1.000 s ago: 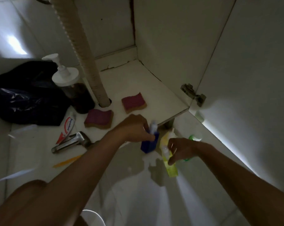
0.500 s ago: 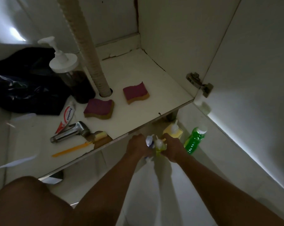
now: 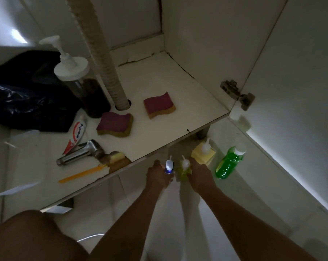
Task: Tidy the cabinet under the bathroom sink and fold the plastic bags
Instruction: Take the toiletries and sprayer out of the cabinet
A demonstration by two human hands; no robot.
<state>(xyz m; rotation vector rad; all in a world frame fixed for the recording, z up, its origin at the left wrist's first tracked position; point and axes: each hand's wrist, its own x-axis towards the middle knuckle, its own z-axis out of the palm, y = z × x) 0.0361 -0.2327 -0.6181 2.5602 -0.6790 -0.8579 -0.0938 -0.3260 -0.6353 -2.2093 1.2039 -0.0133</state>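
Note:
On the tiled floor in front of the cabinet, my left hand grips a small blue bottle with a white nozzle. Right beside it my right hand holds a yellow-green bottle. Both bottles stand upright, side by side, just outside the cabinet floor's front edge. A black plastic bag lies crumpled at the cabinet's back left. A clear plastic bag lies in front of it.
On the floor right of my hands stand a yellow pump bottle and a green bottle. Inside lie two purple sponges, a toothpaste tube, a metal sprayer, an orange toothbrush, a pump dispenser and the drain hose. The door stands open on the right.
Both hands carried the blue and yellow-green bottles out of the cabinet and down toward the floor, next to the yellow and green bottles. The camera tilted lower.

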